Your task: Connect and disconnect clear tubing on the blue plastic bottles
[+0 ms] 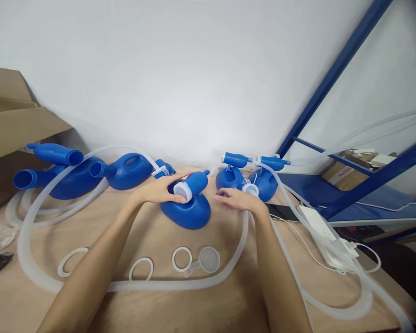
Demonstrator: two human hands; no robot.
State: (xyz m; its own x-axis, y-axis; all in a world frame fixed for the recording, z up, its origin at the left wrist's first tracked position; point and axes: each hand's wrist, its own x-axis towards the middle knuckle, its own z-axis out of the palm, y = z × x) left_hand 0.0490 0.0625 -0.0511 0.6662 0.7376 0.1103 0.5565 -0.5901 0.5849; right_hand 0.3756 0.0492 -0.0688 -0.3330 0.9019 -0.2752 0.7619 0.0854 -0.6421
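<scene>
While the left hand [164,188] grips a white-capped blue cylinder [198,183] at mid-frame, over a blue jug [187,213], here's the right hand [241,200], fingers loosely parted, right of centre!

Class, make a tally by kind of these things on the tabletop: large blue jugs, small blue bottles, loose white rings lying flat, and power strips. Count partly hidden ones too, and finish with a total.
Large blue jugs: 5
Small blue bottles: 5
Loose white rings: 3
Power strips: 1
Total: 14
</scene>
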